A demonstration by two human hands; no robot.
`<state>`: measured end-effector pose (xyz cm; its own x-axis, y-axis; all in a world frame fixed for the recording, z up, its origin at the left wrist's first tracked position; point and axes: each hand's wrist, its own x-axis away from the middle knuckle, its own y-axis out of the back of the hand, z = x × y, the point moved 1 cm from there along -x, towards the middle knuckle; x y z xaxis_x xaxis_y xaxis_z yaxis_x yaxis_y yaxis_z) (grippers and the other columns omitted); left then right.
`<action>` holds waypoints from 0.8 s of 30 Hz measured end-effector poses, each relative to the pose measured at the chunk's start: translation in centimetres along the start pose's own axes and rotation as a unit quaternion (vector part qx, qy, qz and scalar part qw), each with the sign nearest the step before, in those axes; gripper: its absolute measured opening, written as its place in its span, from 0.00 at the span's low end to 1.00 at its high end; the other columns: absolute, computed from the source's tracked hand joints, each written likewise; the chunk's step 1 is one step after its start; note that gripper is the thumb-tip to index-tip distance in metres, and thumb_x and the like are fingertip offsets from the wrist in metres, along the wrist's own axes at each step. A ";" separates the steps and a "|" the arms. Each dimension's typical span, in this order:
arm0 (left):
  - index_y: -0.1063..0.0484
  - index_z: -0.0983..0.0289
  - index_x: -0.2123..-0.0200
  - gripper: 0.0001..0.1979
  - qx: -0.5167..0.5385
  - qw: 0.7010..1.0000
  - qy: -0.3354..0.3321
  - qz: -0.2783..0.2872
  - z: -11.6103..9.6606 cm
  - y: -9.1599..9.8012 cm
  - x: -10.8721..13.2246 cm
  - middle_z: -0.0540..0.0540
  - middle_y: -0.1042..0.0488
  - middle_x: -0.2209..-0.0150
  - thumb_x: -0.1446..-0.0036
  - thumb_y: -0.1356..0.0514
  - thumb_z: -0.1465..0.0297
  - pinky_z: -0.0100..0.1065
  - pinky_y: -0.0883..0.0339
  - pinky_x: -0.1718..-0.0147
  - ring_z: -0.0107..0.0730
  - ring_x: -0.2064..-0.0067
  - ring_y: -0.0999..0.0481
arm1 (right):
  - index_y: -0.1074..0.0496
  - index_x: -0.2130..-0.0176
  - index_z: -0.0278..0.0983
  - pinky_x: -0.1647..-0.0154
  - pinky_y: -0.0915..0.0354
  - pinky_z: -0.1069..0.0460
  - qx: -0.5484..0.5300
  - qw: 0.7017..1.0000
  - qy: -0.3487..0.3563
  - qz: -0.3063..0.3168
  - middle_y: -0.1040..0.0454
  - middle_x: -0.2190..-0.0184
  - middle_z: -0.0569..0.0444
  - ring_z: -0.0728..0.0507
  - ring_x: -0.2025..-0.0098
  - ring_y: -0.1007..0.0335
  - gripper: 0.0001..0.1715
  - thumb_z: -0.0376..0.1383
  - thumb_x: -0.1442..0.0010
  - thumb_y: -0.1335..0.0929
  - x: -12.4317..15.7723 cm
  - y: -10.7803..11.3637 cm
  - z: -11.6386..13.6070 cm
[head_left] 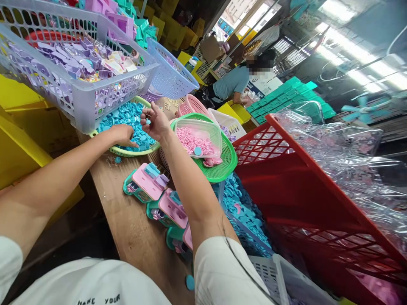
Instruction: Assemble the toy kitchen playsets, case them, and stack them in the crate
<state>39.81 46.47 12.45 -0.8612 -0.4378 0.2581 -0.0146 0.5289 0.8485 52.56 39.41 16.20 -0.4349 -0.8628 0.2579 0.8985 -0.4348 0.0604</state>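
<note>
My left hand [122,135] reaches down into a pale green basket [149,150] heaped with small round blue plastic pieces [140,137]. Its fingers are bent together among the pieces, and what they grip is hidden. Over the basket's right side, my right hand [156,123] is turned palm up with curled fingers. A fleck of blue shows at those fingertips, too small to identify. Below the hands, toy vehicles with pink tops and teal bases [148,182] stand in a row on the wooden table [127,224], partly covered by my right forearm.
A translucent crate [85,91] of purple parts overhangs the basket. A clear tub [199,137] of pink pieces rests in a green basket [227,163]. Right stands a red crate [270,182], with clear packages [349,156] beyond. A co-worker [230,82] bends over farther back.
</note>
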 end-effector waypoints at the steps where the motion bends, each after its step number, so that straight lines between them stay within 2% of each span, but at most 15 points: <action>1: 0.21 0.62 0.72 0.12 -0.001 1.000 0.002 -0.005 0.0 0.0 0.0 0.60 0.20 0.66 0.54 0.28 0.61 0.33 0.34 0.54 0.53 0.51 0.22 | 0.35 0.66 0.39 0.78 0.45 0.58 0.043 0.999 -0.007 -0.002 0.36 0.76 0.61 0.52 0.77 0.42 0.17 0.48 0.32 0.33 0.1 -0.1 -0.1; 3: 0.20 0.63 0.69 0.09 0.005 0.999 0.017 -0.028 0.1 0.3 -0.1 0.61 0.20 0.65 0.45 0.34 0.62 0.32 0.34 0.54 0.52 0.51 0.21 | 0.33 0.67 0.37 0.78 0.48 0.57 0.170 0.985 -0.011 -0.012 0.39 0.78 0.62 0.52 0.78 0.46 0.14 0.41 0.31 0.36 0.5 -0.4 -0.3; 4: 0.19 0.64 0.67 0.10 0.019 0.998 0.029 -0.046 0.2 0.6 -0.1 0.62 0.20 0.66 0.42 0.37 0.64 0.32 0.34 0.55 0.50 0.51 0.21 | 0.32 0.68 0.36 0.76 0.47 0.57 0.247 0.969 -0.003 -0.009 0.39 0.78 0.62 0.52 0.77 0.46 0.12 0.37 0.32 0.36 0.7 -0.5 -0.4; 7: 0.19 0.65 0.64 0.15 0.102 0.986 0.083 -0.099 0.8 1.3 -0.4 0.60 0.23 0.72 0.36 0.47 0.70 0.31 0.34 0.60 0.45 0.60 0.20 | 0.24 0.63 0.33 0.66 0.41 0.55 0.453 0.889 0.041 0.053 0.31 0.74 0.59 0.51 0.71 0.38 0.04 0.32 0.38 0.30 1.3 -1.0 -1.1; 10: 0.20 0.64 0.64 0.15 0.170 0.972 0.120 -0.113 1.2 1.4 -0.9 0.56 0.29 0.80 0.38 0.48 0.71 0.31 0.36 0.66 0.42 0.68 0.22 | 0.20 0.56 0.34 0.57 0.39 0.53 0.569 0.812 0.059 0.119 0.23 0.67 0.54 0.46 0.63 0.30 0.13 0.32 0.43 0.26 1.6 -1.5 -2.0; 12: 0.21 0.64 0.66 0.13 0.175 0.973 0.110 -0.098 1.3 1.2 -1.1 0.55 0.31 0.82 0.39 0.46 0.72 0.30 0.37 0.68 0.40 0.71 0.23 | 0.20 0.57 0.35 0.56 0.39 0.53 0.596 0.790 0.061 0.129 0.22 0.66 0.53 0.45 0.60 0.29 0.12 0.31 0.44 0.25 1.4 -1.6 -2.5; 13: 0.21 0.64 0.67 0.12 0.175 0.975 0.103 -0.088 1.3 1.1 -1.1 0.54 0.31 0.83 0.40 0.45 0.72 0.30 0.38 0.69 0.40 0.72 0.23 | 0.20 0.59 0.35 0.57 0.40 0.53 0.588 0.796 0.064 0.126 0.23 0.67 0.53 0.45 0.61 0.29 0.11 0.32 0.45 0.25 1.3 -1.6 -2.6; 14: 0.21 0.63 0.67 0.12 0.176 0.976 0.098 -0.082 1.3 1.0 -1.1 0.54 0.32 0.83 0.40 0.45 0.72 0.30 0.38 0.70 0.40 0.72 0.24 | 0.21 0.61 0.35 0.58 0.40 0.54 0.563 0.815 0.067 0.117 0.24 0.69 0.54 0.46 0.63 0.30 0.08 0.32 0.45 0.25 1.1 -1.5 -2.6; 16: 0.21 0.63 0.67 0.11 0.181 0.976 0.095 -0.080 1.3 0.9 -1.1 0.53 0.32 0.83 0.40 0.45 0.71 0.30 0.38 0.70 0.40 0.73 0.24 | 0.25 0.64 0.35 0.66 0.41 0.56 0.457 0.884 0.055 0.080 0.28 0.73 0.58 0.49 0.69 0.35 0.06 0.35 0.43 0.26 0.9 -1.1 -2.4; 18: 0.20 0.63 0.66 0.11 0.176 0.977 0.094 -0.077 1.3 0.9 -1.0 0.53 0.32 0.83 0.40 0.44 0.69 0.30 0.37 0.70 0.40 0.72 0.24 | 0.32 0.66 0.37 0.75 0.48 0.58 0.293 0.956 0.007 0.037 0.33 0.74 0.61 0.52 0.75 0.42 0.10 0.40 0.39 0.30 0.9 -0.5 -1.9; 19: 0.20 0.62 0.65 0.11 0.164 0.980 0.086 -0.069 1.2 0.9 -1.1 0.53 0.32 0.83 0.41 0.43 0.68 0.29 0.37 0.69 0.40 0.71 0.23 | 0.35 0.66 0.38 0.77 0.52 0.58 0.205 0.978 -0.024 0.021 0.34 0.74 0.61 0.53 0.77 0.44 0.12 0.42 0.37 0.32 1.1 -0.2 -1.6; 21: 0.19 0.61 0.64 0.09 0.121 0.990 0.054 -0.041 0.8 0.7 -1.2 0.52 0.30 0.81 0.43 0.39 0.65 0.29 0.36 0.65 0.41 0.67 0.22 | 0.39 0.66 0.39 0.80 0.57 0.58 0.057 0.997 -0.056 0.012 0.34 0.73 0.60 0.54 0.78 0.46 0.12 0.44 0.34 0.36 1.6 0.1 -0.8; 24: 0.18 0.59 0.68 0.09 0.053 0.998 0.018 0.002 0.0 0.2 -1.3 0.52 0.26 0.75 0.53 0.30 0.63 0.28 0.35 0.56 0.45 0.56 0.21 | 0.38 0.62 0.39 0.80 0.54 0.59 -0.048 0.998 -0.009 0.034 0.31 0.71 0.59 0.53 0.76 0.42 0.12 0.45 0.33 0.39 2.5 -0.1 0.3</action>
<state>40.95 47.19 12.31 -0.8426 -0.4607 0.2789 -0.0665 0.6029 0.7950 51.41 37.43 17.16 -0.3714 -0.8866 0.2759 0.9154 -0.3993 -0.0509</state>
